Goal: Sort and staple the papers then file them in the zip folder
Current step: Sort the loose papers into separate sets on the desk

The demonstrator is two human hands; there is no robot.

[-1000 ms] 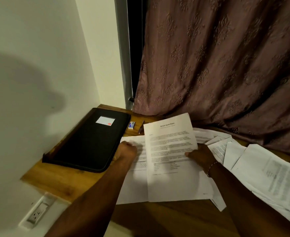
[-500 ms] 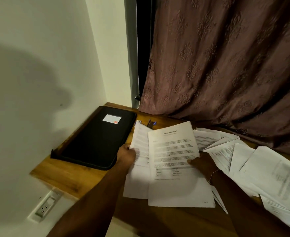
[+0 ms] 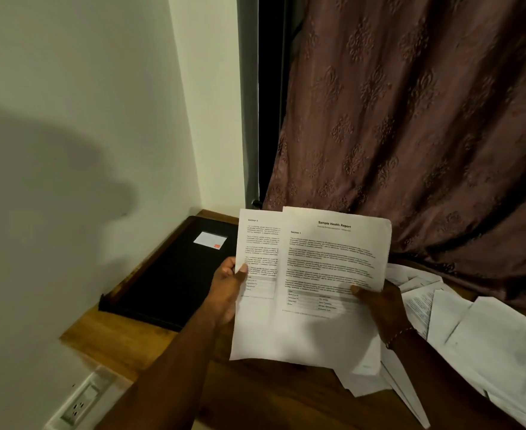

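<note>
Each hand (image 3: 228, 285) (image 3: 376, 301) pinches flat printed sheets (image 3: 314, 293)

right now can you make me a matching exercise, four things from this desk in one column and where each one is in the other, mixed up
Things:
1. zip folder
2. Sample Health Report page
3. loose papers
4. wall socket

Places:
A. scattered on the desk on the right
B. on the wall below the desk edge
C. flat on the desk by the left wall
D. lifted off the desk, held by the right hand, overlapping the sheet in the left hand

Pairs: 1-C, 2-D, 3-A, 4-B
</note>
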